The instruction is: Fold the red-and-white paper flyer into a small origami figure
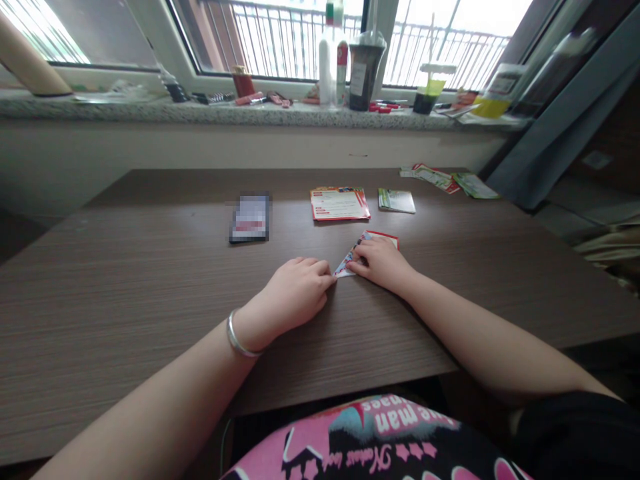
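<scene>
A piece of printed paper (343, 269) with a red border lies on the table in front of me, folded over at a slant. My left hand (303, 288), with a silver bangle at the wrist, has its fingers closed at the paper's pointed left corner. Across the paper's middle, my right hand (383, 262) presses down with curled fingers and hides much of it. Just beyond are a stack of red-bordered printed sheets (340, 204) and a smaller stack of cards (397, 201).
A phone-like flat object (251, 218), blurred out, lies left on the wooden table (125, 287). Loose printed strips (435, 178) lie at the back right. Bottles, a dark lidded cup (363, 77) and small items line the stone windowsill (280, 119).
</scene>
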The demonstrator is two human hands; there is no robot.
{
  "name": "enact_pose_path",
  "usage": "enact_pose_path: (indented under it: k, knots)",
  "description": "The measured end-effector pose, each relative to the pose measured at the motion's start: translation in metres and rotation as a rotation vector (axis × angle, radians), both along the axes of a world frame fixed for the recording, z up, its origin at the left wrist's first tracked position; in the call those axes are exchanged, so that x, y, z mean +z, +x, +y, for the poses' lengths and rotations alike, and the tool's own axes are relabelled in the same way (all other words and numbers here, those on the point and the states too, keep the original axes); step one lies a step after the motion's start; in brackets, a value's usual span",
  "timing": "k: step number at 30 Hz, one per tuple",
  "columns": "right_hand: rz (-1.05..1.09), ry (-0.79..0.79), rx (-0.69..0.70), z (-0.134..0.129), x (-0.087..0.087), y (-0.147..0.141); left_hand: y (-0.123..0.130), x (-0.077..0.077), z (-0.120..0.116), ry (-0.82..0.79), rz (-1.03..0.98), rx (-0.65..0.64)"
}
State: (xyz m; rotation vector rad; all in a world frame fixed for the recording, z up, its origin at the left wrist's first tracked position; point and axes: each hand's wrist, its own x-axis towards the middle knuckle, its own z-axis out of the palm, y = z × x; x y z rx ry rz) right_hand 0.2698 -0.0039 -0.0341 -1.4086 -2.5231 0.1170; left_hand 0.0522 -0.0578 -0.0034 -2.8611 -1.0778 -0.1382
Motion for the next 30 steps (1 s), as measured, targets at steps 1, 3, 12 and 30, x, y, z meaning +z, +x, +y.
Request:
enact_pose_path:
  k: [1,3,12,30]
  knots:
    - [0.005,0.002,0.002,0.0,0.0,0.0,-0.001,0.0,0.001,-0.006,-0.003,-0.001]
    - [0.014,0.006,0.004,0.0,-0.001,0.001,-0.002,-0.001,0.002,-0.02,-0.017,-0.006]
    - [0.01,0.03,0.03,-0.001,-0.004,0.002,-0.016,-0.007,0.011,-0.114,-0.107,0.0]
    - [0.127,0.313,0.196,-0.01,0.006,0.005,-0.014,-0.015,0.01,-0.007,-0.104,-0.053]
